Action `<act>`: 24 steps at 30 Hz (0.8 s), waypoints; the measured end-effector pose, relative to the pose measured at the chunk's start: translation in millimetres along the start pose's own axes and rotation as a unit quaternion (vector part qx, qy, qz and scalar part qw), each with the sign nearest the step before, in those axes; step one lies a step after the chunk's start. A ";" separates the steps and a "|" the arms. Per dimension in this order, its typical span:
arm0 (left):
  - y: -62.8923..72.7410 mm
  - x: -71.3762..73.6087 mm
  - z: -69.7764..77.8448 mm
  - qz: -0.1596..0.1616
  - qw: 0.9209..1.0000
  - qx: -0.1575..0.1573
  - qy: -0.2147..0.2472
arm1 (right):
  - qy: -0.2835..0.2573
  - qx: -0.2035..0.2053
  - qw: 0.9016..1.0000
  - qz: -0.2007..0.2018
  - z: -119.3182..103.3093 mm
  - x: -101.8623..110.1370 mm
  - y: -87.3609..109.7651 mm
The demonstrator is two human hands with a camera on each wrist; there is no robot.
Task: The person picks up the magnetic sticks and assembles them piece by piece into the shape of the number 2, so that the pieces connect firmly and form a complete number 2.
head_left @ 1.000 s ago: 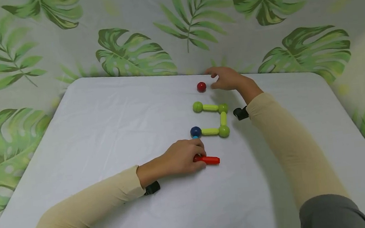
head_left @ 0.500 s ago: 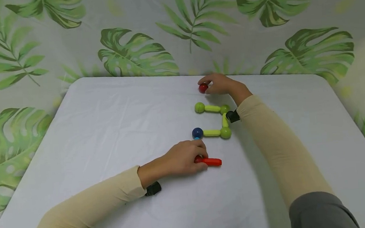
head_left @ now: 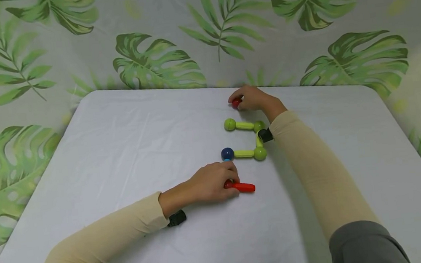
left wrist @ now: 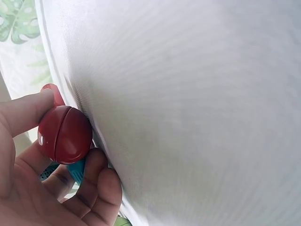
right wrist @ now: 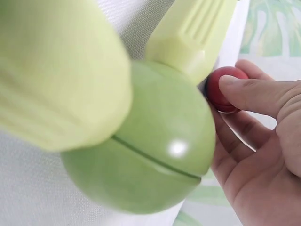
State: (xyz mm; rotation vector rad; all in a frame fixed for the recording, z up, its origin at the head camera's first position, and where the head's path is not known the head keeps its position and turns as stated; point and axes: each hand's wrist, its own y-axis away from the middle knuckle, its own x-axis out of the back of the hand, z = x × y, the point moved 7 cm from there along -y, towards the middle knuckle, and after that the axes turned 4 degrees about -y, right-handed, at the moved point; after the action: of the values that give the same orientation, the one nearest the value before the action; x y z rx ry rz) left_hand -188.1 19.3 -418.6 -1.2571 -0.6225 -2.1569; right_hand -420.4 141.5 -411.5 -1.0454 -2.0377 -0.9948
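Observation:
In the head view my left hand (head_left: pixel 213 183) grips a red ball (left wrist: pixel 70 136) with a red rod (head_left: pixel 245 188) joined to it, low over the white table. A light blue rod (left wrist: pixel 76 170) shows among its fingers and runs toward a dark blue ball (head_left: pixel 227 153). That blue ball ends a chain of yellow-green rods (head_left: pixel 244 153) and green balls (head_left: pixel 260 153) shaped like a squared bracket. At the table's far edge my right hand (head_left: pixel 253 98) pinches a second red ball (right wrist: pixel 217 94) between thumb and fingers. A green ball (right wrist: pixel 150 122) looms close to the right wrist camera.
White cloth covers the table (head_left: pixel 149 129). Behind its far edge hangs a leaf-patterned cloth (head_left: pixel 153 10). The black right wrist camera (head_left: pixel 265 135) overlaps the upright yellow-green rod in the head view.
My right hand has come left and slightly toward me to the loose red ball and now pinches it. The left hand stays in place with its red ball and rod.

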 end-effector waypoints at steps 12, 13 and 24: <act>-0.7 -1.9 -1.6 -0.006 1.000 0.007 0.009 | -0.007 0.008 1.000 -0.010 4.8 3.1 6.7; -0.7 -2.6 -1.5 -0.008 1.000 0.006 0.011 | -0.006 0.004 1.000 -0.012 6.3 2.9 8.0; -0.8 -1.4 -2.7 0.000 1.000 0.004 0.013 | 0.040 0.032 0.998 0.027 -4.2 33.8 32.8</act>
State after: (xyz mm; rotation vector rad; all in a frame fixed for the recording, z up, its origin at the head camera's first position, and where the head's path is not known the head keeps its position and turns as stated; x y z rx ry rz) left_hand -189.8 18.5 -421.1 -1.2217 -0.6201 -2.1664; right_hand -407.9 163.8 -371.7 -1.0057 -1.9532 -0.9242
